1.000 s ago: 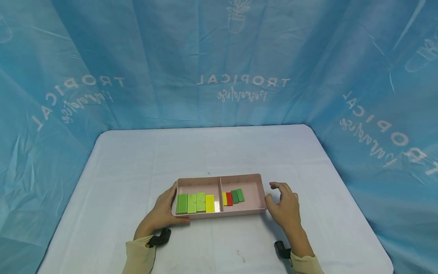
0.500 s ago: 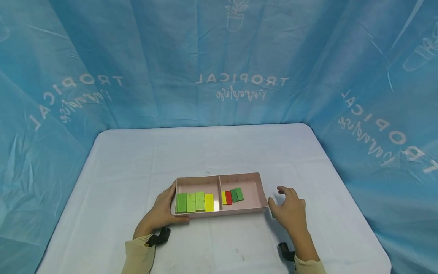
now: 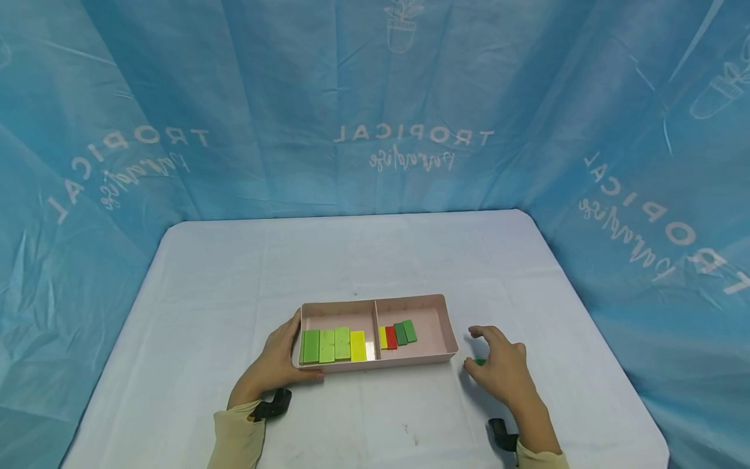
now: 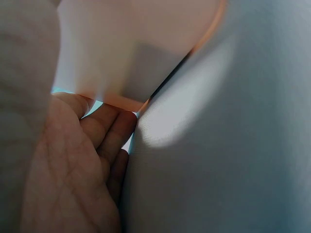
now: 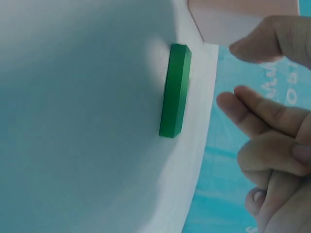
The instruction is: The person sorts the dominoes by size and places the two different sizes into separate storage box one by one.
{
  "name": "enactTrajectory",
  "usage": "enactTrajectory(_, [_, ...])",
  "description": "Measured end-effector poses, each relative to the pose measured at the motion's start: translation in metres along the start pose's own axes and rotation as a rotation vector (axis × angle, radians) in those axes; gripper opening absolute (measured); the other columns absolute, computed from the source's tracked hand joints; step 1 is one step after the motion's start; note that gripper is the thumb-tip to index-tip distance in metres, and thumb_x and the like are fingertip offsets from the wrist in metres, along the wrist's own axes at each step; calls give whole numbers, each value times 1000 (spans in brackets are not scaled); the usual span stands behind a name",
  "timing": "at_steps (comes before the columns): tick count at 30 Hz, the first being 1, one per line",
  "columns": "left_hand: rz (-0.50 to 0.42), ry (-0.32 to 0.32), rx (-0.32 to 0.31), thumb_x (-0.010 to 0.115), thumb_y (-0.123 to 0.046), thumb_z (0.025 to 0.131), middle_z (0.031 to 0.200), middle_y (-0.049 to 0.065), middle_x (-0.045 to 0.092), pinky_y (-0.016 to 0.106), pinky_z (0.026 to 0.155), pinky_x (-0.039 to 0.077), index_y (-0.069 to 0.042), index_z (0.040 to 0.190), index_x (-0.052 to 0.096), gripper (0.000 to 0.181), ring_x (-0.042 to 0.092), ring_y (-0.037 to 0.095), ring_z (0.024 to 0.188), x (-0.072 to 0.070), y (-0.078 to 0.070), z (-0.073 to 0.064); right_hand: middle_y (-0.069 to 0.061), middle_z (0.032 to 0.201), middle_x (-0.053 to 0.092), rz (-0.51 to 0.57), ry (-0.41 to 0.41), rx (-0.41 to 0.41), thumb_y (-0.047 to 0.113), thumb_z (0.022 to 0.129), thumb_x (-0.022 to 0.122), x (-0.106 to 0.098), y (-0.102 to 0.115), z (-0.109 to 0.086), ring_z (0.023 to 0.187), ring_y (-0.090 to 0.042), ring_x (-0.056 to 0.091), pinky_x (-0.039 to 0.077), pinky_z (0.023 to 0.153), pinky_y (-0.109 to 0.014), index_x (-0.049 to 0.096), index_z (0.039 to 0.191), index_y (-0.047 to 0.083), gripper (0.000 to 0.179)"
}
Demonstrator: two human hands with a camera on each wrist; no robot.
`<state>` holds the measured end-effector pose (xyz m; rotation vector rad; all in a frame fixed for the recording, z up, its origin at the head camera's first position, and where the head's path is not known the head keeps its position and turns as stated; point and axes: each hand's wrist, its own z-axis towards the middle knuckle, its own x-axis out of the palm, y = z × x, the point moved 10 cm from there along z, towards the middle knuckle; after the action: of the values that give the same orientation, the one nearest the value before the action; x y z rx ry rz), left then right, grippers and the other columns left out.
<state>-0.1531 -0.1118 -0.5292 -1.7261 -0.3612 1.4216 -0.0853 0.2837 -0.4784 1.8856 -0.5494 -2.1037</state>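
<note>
A pale pink two-compartment box (image 3: 430, 342) lies on the white table. My left hand (image 3: 280, 357) grips its left end, thumb along the near side and fingers round the end wall. In the left wrist view, the fingers (image 4: 119, 127) lie against the box's wall. My right hand (image 3: 500, 367) hovers to the right of the box, thumb and forefinger spread apart with nothing held between them. Beneath it a dark green block (image 5: 175, 92) lies on the cloth; in the head view the hand hides most of it.
The left compartment holds a row of light green tiles (image 3: 326, 345) and a yellow tile (image 3: 358, 346). In the right compartment are a small yellow, a red tile (image 3: 391, 338) and two dark green tiles (image 3: 405, 333). Blue curtains (image 3: 351, 176) surround the white table (image 3: 351, 260).
My right hand has moved right and toward me, away from the box's right end. A dark green block now shows between its thumb and forefinger. The left hand keeps its grip.
</note>
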Motion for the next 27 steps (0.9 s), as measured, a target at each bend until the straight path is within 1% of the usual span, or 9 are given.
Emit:
enactTrajectory(6, [0, 7, -5, 94, -48, 63, 162, 22, 27, 65, 117, 20, -2, 161, 7, 139, 26, 43, 148, 1, 1, 0, -10, 124, 68, 12, 48, -3, 15, 76, 79, 4, -2, 0, 105, -29, 67, 32, 81, -43, 65, 126, 6, 53])
enactTrajectory(16, [12, 7, 2, 94, -48, 63, 163, 21, 28, 64, 118, 20, -4, 162, 6, 139, 28, 41, 148, -1, -2, 2, -13, 123, 67, -40, 87, 17, 14, 74, 81, 8, -7, -2, 110, -32, 65, 35, 80, -44, 64, 126, 3, 55])
enactTrajectory(20, [11, 9, 1, 93, -50, 63, 163, 20, 28, 64, 118, 20, -7, 162, 5, 139, 28, 41, 147, 0, -1, 2, -14, 124, 67, -57, 106, 44, 16, 74, 82, 8, -10, -3, 109, -33, 65, 36, 80, -44, 64, 127, 2, 57])
enactTrajectory(25, [12, 3, 6, 93, -50, 63, 162, 21, 29, 64, 118, 20, -6, 162, 6, 139, 29, 42, 147, 0, 0, 2, -16, 125, 67, -80, 116, 90, 20, 76, 81, 6, -15, -6, 109, -34, 65, 36, 79, -44, 64, 127, 1, 58])
enactTrajectory(27, [12, 2, 7, 93, -50, 63, 162, 22, 29, 65, 118, 20, -5, 162, 6, 139, 28, 42, 147, 1, 0, 1, -17, 126, 66, -92, 118, 113, 24, 77, 81, 4, -17, -8, 110, -34, 65, 35, 77, -43, 64, 127, 0, 57])
